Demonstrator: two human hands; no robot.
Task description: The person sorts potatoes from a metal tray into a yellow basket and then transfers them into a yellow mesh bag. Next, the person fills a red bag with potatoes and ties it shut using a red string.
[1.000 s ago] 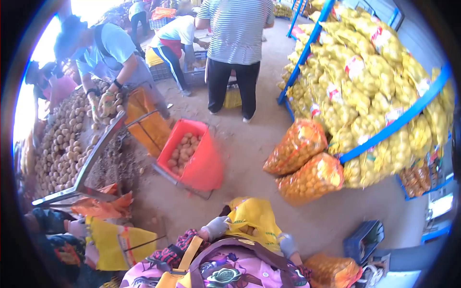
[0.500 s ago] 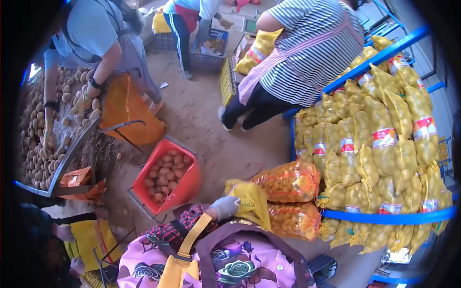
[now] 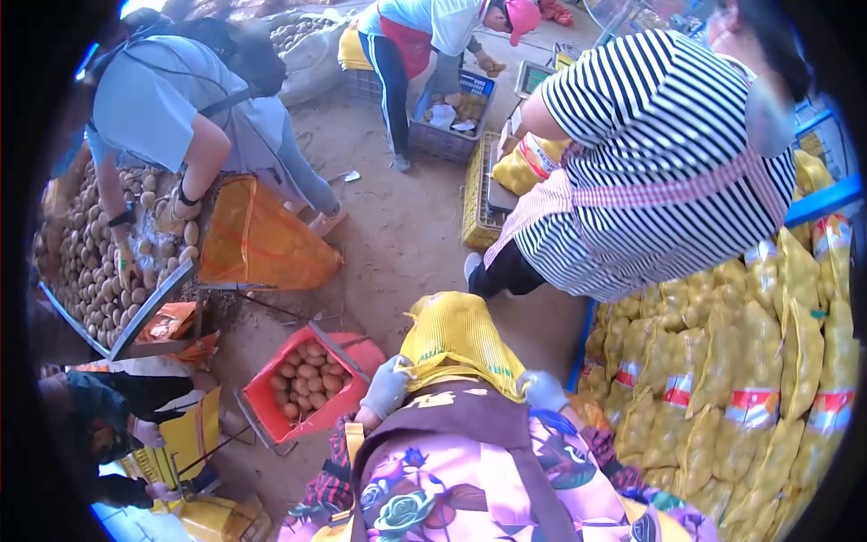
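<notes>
Where half a second ago only our left hand (image 3: 388,387) showed on the yellow sack (image 3: 459,339), we now log both hands on it: left gripping its left side, right hand (image 3: 544,390) its right, both gloved and closed on the mesh. The sack has risen against our chest and hangs above the floor, between the red crate (image 3: 312,384) of potatoes and the stacked sacks (image 3: 741,379). We judge it lifted for carrying. A striped-shirt person (image 3: 650,172) bends just ahead.

red bin (image 3: 348,348) left, stacked sacks (image 3: 722,379) right, bare floor (image 3: 397,244) ahead
</notes>
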